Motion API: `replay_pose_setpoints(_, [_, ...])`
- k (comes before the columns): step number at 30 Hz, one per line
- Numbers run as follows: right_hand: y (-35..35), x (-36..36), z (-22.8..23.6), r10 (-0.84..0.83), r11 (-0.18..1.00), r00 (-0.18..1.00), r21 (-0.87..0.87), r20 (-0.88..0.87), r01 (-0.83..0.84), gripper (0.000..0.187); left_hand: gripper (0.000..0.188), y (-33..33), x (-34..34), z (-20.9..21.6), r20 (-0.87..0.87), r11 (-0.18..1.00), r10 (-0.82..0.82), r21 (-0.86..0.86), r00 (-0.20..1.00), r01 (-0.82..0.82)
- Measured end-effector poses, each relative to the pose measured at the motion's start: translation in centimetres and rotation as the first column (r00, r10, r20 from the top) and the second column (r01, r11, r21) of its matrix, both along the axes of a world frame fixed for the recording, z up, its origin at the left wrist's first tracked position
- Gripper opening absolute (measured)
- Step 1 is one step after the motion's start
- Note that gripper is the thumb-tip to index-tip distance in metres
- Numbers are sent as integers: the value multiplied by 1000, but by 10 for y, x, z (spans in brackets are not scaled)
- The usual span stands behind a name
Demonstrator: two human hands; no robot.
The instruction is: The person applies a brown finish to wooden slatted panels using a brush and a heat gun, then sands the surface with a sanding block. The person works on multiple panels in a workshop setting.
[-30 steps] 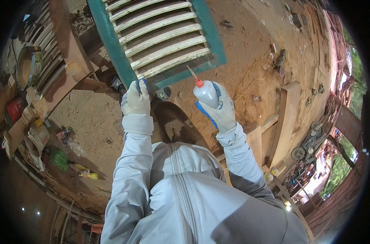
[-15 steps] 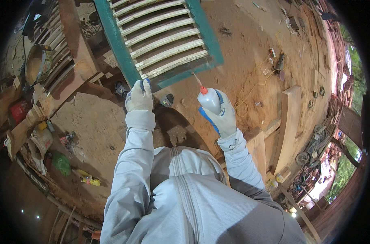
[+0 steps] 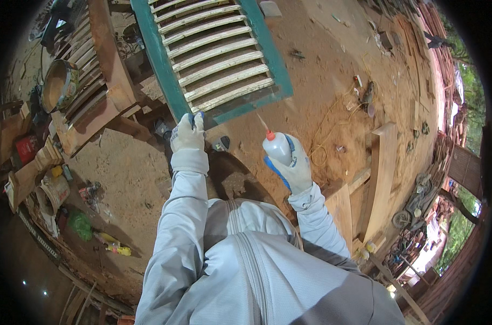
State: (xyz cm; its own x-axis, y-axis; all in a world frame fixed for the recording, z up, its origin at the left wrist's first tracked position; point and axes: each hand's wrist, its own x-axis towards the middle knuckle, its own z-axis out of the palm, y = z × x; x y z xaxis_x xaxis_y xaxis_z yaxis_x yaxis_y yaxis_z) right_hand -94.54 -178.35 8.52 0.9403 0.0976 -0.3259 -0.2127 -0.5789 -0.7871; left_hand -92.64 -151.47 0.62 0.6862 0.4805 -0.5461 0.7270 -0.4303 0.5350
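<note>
A louvred shutter [image 3: 276, 65] with a green frame and worn whitish slats extends away from me. At its near left corner is my left hand [image 3: 187, 132], in a white glove with blue-coated fingers; these are closed at the frame's edge. My right hand [image 3: 297, 172], gloved alike, is wrapped round a white squeeze bottle [image 3: 277, 148] with a red cap and a thin pale nozzle. The nozzle points up and away, its tip just off the shutter's near edge. Whatever lies under my left fingertips is hidden.
An unpainted slatted wooden frame [image 3: 116, 89] stands at the left, with a round tin [image 3: 60, 85] on it. Wooden boards [image 3: 380, 176] lie to my right, near a yellow cord [image 3: 324, 146]. A green bag [image 3: 80, 223] and a bucket [image 3: 53, 190] are at the lower left.
The view has shifted slightly, so the shutter appears a little lower and further left. Both hands keep their grips, and the bottle sits slightly lower in the picture.
</note>
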Motion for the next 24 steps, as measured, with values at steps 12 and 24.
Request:
replay_pose_setpoints(12, [4,24,-4,1,998,998,60,-55,2,61,37,-3,-4,-12,38,985,-79,159,996,72])
replay_pose_setpoints(24, [-2,30,-9,-11,996,999,92,-37,14,59,39,-2,-1,-8,-31,994,-77,78,997,79])
